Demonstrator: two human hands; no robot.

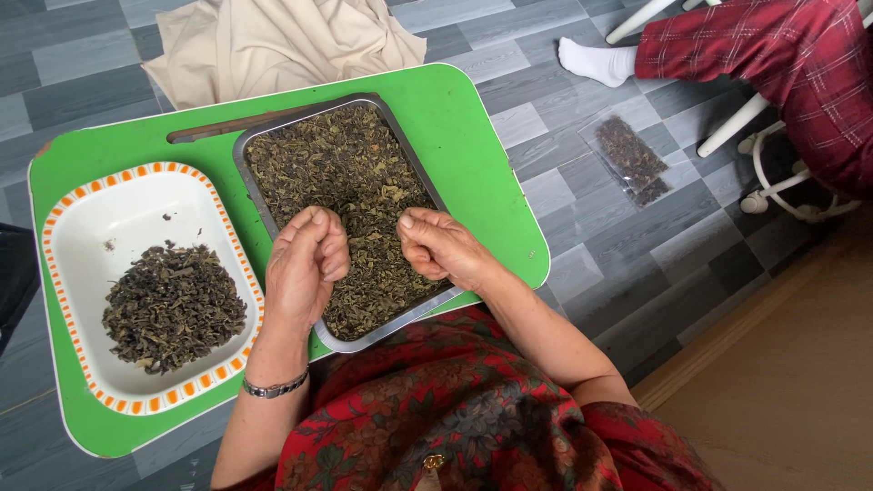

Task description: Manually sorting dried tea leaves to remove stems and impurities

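While both hands hover over the centre of the frame, the left hand (305,268) is curled loosely, fingers bent toward the palm, above the lower part of a metal tray (400,314) filled with dried dark-green leaves (350,177). Whether it has any leaves pinched inside cannot be told. The right hand (441,247), just right of centre, is closed into a loose fist, thumb pressed against the forefinger; its contents are likewise hidden. The two hands sit near each other, not touching.

The tray lies diagonally on a green board (473,155) with rounded corners. Left of the tray, on the same board, stands a white rectangular dish (118,205) with an orange-checked rim, holding a smaller heap of dried leaves (173,309) in its lower half.

A metal bracelet (275,387) circles the left wrist. Upper left: beige cloth (273,41) on grey floor. Upper right: a clear packet of leaves (630,159) and another person's leg in red plaid (782,55).
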